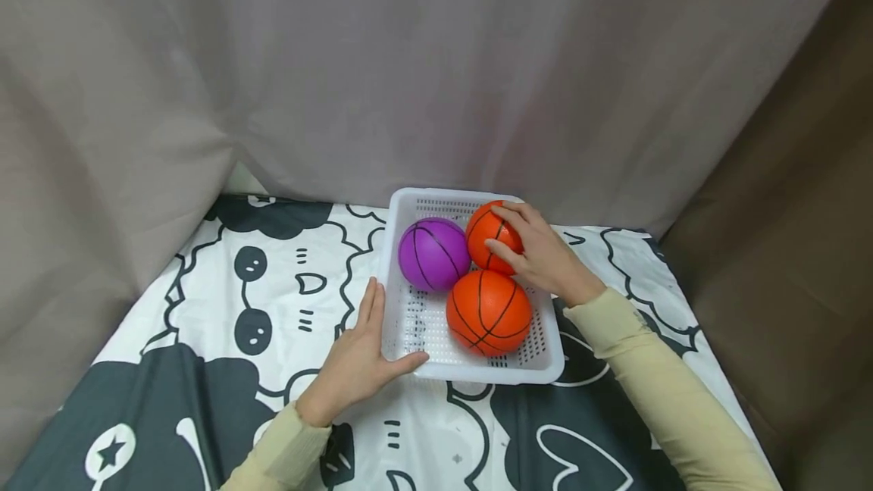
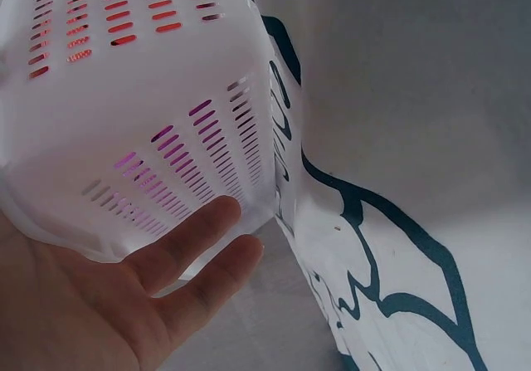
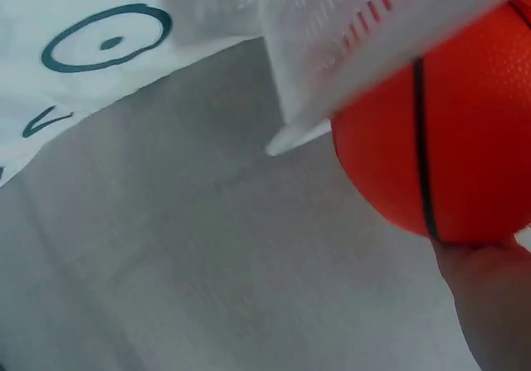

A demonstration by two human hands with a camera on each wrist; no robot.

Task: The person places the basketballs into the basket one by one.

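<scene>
A white plastic basket (image 1: 436, 371) with slotted sides holds a purple ball (image 1: 434, 254) and a larger-looking orange ball (image 1: 488, 313), both marked with black basketball lines. My right hand (image 1: 542, 252) grips another orange basketball (image 1: 486, 229) at the basket's far right corner, thumb and fingers spread over it. In the right wrist view this orange ball (image 3: 465, 130) bulges past the basket rim. Along the basket's left side lies my left hand (image 1: 358, 358), fingers straight, its thumb over the near left corner. The left wrist view has its fingers (image 2: 187, 242) beside the slotted wall (image 2: 124, 114).
A black-and-white cartoon-print cloth (image 1: 314, 347) covers the table under the basket. Grey curtain fabric (image 1: 382, 82) hangs right behind the basket, and darker brown fabric (image 1: 791, 248) stands along the right edge.
</scene>
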